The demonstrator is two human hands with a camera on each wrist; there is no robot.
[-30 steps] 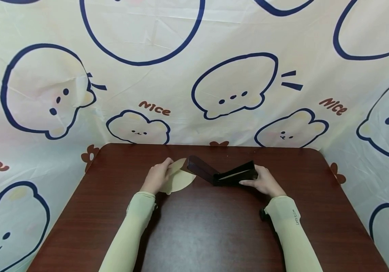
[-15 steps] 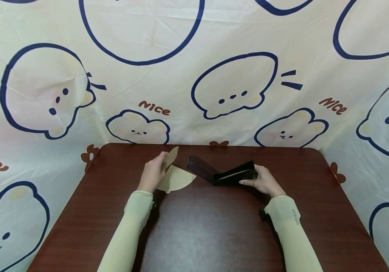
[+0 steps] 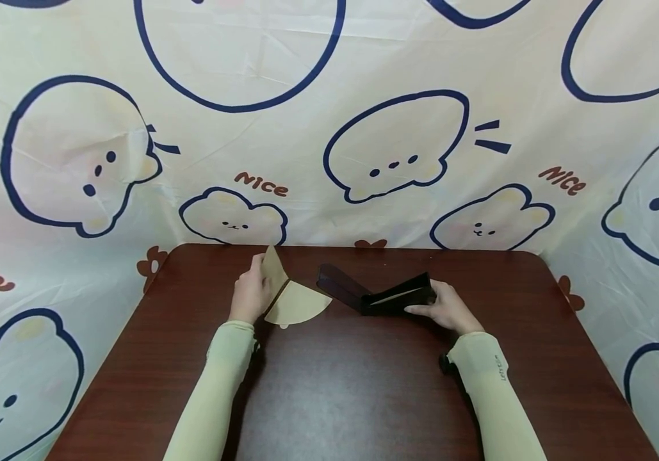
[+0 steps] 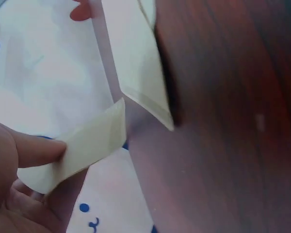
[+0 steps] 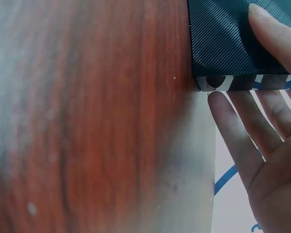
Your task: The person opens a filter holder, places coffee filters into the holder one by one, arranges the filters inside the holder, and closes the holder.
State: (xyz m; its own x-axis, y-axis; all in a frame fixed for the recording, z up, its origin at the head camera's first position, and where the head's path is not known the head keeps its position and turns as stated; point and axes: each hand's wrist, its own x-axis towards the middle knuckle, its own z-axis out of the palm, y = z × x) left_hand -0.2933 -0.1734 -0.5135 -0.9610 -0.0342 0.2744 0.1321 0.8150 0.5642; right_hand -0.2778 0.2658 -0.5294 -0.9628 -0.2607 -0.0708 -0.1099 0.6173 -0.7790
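Between the thumb and fingers of my left hand is a pale, fan-shaped paper coffee filter, raised with its tip upward. A second paper filter lies beside it, curved edge toward me; the left wrist view shows the two filters apart, the held filter lower. My right hand holds the right end of a black case that stands spread in a V, its dark flap leaning left. In the right wrist view the thumb lies on the ribbed black face, fingers along its shiny edge.
Everything is on a dark brown wooden table with rounded far corners. A pale curtain printed with blue cartoon outlines hangs behind it and on both sides.
My left hand has moved left, lifting one filter away from the other and turning it upright. The second filter stays lying. The right hand and the black case have not moved.
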